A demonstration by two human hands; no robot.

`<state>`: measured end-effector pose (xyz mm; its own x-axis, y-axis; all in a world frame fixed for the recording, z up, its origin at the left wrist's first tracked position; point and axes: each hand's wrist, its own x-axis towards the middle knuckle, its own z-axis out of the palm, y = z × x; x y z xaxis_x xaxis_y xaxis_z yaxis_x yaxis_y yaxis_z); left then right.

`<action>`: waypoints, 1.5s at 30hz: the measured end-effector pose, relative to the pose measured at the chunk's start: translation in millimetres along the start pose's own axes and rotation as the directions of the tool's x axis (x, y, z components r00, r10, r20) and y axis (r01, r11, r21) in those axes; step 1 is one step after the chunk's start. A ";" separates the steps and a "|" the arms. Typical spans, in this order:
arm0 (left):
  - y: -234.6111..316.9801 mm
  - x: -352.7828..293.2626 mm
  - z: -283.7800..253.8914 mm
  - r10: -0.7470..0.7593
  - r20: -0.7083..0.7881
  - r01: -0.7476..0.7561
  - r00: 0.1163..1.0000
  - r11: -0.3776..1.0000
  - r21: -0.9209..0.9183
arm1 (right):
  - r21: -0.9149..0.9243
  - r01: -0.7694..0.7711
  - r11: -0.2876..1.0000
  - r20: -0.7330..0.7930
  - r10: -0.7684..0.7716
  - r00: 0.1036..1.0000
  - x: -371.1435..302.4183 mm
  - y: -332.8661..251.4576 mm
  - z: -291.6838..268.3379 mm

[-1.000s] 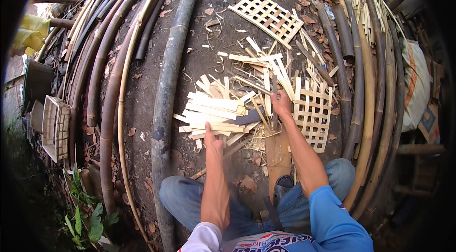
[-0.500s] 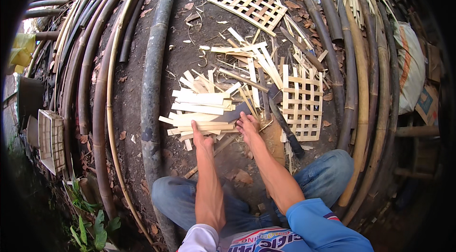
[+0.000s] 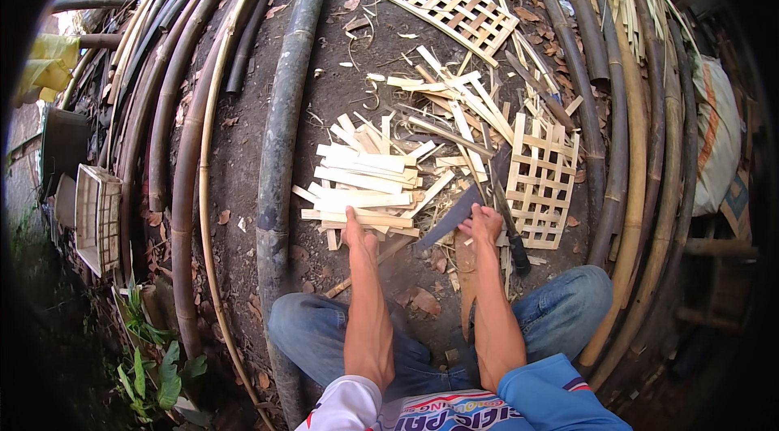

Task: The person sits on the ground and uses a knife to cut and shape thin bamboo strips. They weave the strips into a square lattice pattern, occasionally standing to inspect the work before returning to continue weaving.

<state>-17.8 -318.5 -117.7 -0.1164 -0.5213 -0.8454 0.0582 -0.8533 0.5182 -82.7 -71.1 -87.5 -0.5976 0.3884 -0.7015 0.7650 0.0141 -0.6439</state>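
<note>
Split bamboo strips (image 3: 365,180), pale and flat, lie in a loose stack on the ground before me. At the stack's near edge is my left hand (image 3: 357,230), one digit laid over the strips and the other fingers mostly hidden. To its right my right hand (image 3: 482,224) pinches a dark grey, flat, blade-like piece (image 3: 449,221), which slants down to the left, its tip by the strips' right ends. Just right of that hand a dark machete (image 3: 501,187) with a black handle lies on the ground. A flat brown piece (image 3: 465,265) shows below the right hand.
Two woven bamboo lattice panels lie beyond, one at the far side (image 3: 454,13) and one to the right (image 3: 542,179). More bamboo scraps (image 3: 462,106) are scattered between. Long bamboo poles (image 3: 284,106) line both sides. A rectangular basket (image 3: 97,220) stands at left, a white sack (image 3: 714,139) at right.
My right hand has moved right and slightly nearer, drawing the dark blade-like piece away from the strips. My left hand stays at the stack. The view has shifted a little.
</note>
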 end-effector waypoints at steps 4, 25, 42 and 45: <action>0.4 -5.3 -2.5 0.128 -0.008 -0.127 0.992 0.987 0.098 | -0.658 0.316 0.683 0.098 -0.339 0.936 -31.8 -38.9 -11.0; 18.8 -22.0 -12.0 0.780 0.070 -0.342 0.622 0.190 0.920 | -0.602 0.785 0.145 0.656 -0.470 0.590 -37.8 -59.8 161.7; 0.3 -19.7 -10.8 0.172 0.190 -0.232 0.967 0.903 0.361 | -0.322 0.946 0.037 0.891 -0.328 0.316 -34.2 -52.1 152.2; -9.6 -16.8 -1.1 0.193 0.066 -0.202 0.979 0.962 0.186 | -0.481 0.877 -0.002 0.763 -0.494 0.418 -14.9 -58.8 156.7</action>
<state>-15.3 -301.6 -108.6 -0.1681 -0.6741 -0.7193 -0.1049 -0.7133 0.6930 -156.4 -222.1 -87.2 -0.8107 -0.5472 -0.2081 -0.4094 0.7840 -0.4666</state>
